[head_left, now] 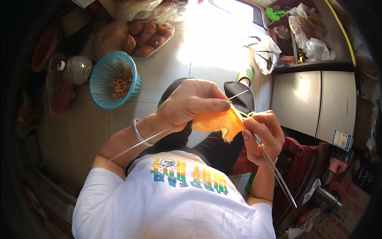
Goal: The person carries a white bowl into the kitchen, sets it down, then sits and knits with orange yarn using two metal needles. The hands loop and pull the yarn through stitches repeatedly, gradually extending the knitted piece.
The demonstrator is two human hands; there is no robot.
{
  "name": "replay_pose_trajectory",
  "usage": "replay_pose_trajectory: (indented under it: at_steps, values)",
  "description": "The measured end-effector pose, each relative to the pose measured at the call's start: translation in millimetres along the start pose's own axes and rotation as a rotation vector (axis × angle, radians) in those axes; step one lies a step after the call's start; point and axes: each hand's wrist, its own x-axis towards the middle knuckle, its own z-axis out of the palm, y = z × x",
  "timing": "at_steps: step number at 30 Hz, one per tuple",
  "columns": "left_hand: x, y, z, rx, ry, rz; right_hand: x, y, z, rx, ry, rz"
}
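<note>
A small piece of orange-yellow knitting (pixel 215 122) hangs between my hands above my lap. My left hand (pixel 195 100) grips its upper left part, thumb on top near the stitches. From under this hand a thin metal knitting needle (pixel 140 144) runs back across the forearm. Another needle tip (pixel 239 94) sticks out beyond the left fingers. My right hand (pixel 265 136) pinches the right edge of the knitting and holds metal needles (pixel 279 177) that slant down to the right. A strand of yellow yarn (pixel 245 114) lies by the right fingers. Some needle ends are hidden by the fingers.
A blue plastic basket (pixel 136 86) with dry brown scraps stands on the tiled floor at left, beside a clear plastic bottle (pixel 78 69). Sweet potatoes (pixel 149 37) lie behind it. At right are a silver-fronted cabinet (pixel 295 101) and white plastic bags (pixel 265 52).
</note>
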Motion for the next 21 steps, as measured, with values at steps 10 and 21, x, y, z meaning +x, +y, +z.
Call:
replay_pose_trajectory:
  at_steps: [10,21]
  values:
    - [-5.5,-7.3,13.2,0.281,-0.022,0.142,22.5,7.9,19.1,0.106,-0.118,0.050]
    - [2.0,-7.2,-0.5,0.194,0.012,0.138,-3.7,0.8,2.5,-0.168,-0.054,0.007]
